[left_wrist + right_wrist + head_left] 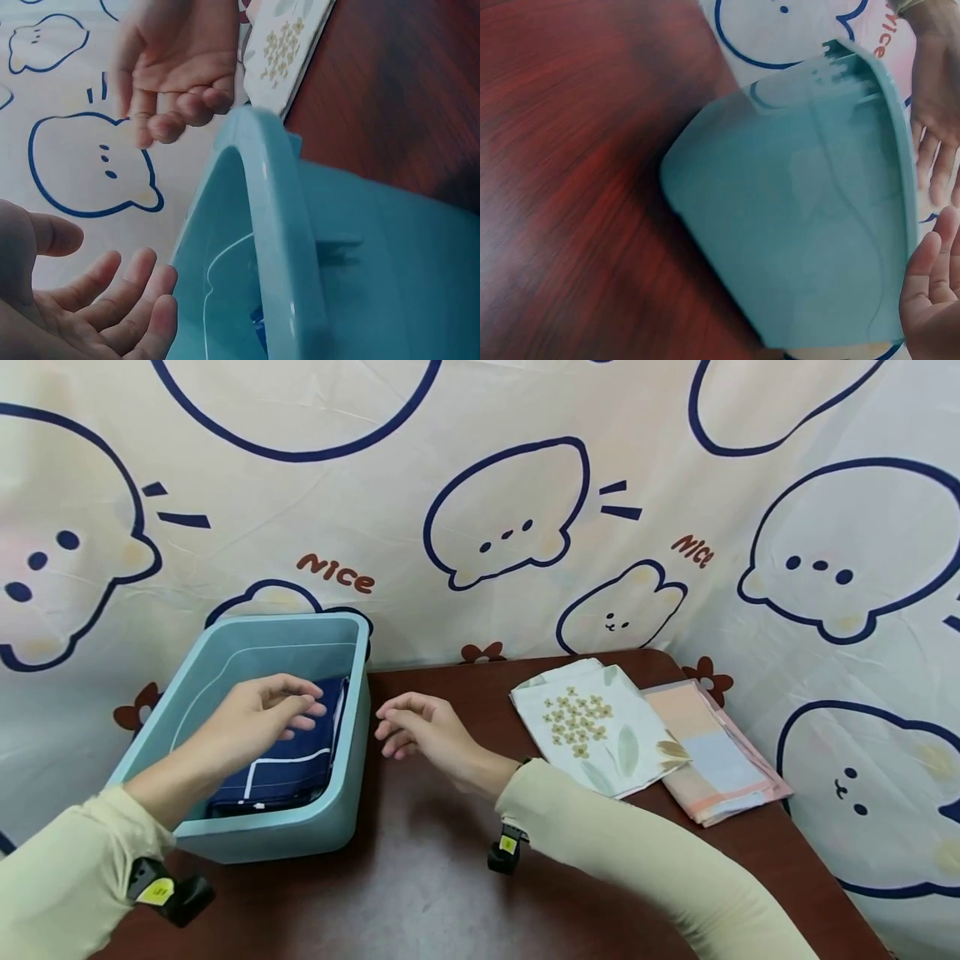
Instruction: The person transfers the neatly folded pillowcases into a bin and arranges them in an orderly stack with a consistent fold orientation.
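My left hand (258, 714) hovers over the blue plastic bin (358, 752), its fingers loosely bent and nothing in them. Beneath it, folded dark navy cloth (288, 768) with white lines lies inside the bin; the hand hides part of it. To the right of the bin's wall, my right hand (427, 731) is held in the air above the table, relaxed and holding nothing. In the left wrist view the fingers (127, 300) of the left hand are spread beside the bin's rim. The right wrist view has the bin's outer side (795, 217) in front of the right hand (934, 300).
On the right of the dark red-brown table (435, 893) lies a folded white cloth (600, 727) with a yellow flower print. It overlaps a folded peach, blue and pink checked cloth (712, 752). A white curtain (390, 502) with cartoon drawings hangs behind the table and along its right side.
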{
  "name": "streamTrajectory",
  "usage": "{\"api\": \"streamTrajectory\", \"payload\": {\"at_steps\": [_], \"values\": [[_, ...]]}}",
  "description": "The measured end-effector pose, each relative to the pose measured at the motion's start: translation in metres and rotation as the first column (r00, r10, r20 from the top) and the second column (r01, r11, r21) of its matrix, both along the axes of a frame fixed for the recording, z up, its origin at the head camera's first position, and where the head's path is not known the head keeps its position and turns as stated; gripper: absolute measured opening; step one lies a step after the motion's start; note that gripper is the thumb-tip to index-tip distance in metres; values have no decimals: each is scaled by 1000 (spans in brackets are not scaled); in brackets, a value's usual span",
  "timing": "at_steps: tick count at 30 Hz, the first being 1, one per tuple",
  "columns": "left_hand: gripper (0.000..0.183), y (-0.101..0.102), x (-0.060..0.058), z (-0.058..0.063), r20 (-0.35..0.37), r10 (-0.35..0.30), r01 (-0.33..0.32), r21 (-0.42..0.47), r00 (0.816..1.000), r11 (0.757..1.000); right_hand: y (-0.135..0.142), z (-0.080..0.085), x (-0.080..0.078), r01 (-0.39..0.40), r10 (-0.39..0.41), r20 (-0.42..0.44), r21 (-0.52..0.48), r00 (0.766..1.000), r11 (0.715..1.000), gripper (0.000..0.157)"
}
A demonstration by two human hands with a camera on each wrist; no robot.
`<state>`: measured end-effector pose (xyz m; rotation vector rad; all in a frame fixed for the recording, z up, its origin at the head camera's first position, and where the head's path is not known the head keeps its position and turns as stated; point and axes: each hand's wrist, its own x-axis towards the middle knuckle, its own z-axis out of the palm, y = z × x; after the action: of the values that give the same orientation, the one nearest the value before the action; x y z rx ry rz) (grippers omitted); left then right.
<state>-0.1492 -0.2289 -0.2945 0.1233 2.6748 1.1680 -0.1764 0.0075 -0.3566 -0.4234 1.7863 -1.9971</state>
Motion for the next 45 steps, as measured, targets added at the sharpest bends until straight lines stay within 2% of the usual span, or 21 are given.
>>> {"api": "streamTrajectory", "payload": {"at_steps": [10, 20, 28, 35, 41, 45], "values": [[43, 12, 8, 1, 14, 3, -3, 33, 1000, 999, 33, -24, -1, 14, -14, -10, 36, 1000, 999, 23], [41, 26, 19, 3, 2, 1, -1, 75, 1000, 997, 75, -40, -8, 126, -129, 61, 43, 990, 991, 21], [40, 42, 21, 12, -42, 18, -12, 141, 999, 990, 99, -52, -12, 190, -193, 31, 94, 981, 977, 20], [34, 56, 24, 4, -63, 19, -7, 191, 998, 982, 111, -54, -10, 197, -199, -3, 144, 980, 970, 20], [27, 71, 29, -4, -169, -15, 46, 178, 986, 983, 126, -56, -7, 187, -180, -51, 216, 982, 958, 22], [23, 81, 33, -10, -203, -17, 55, 183, 979, 982, 136, -59, -6, 183, -169, -78, 236, 982, 954, 24]]}}
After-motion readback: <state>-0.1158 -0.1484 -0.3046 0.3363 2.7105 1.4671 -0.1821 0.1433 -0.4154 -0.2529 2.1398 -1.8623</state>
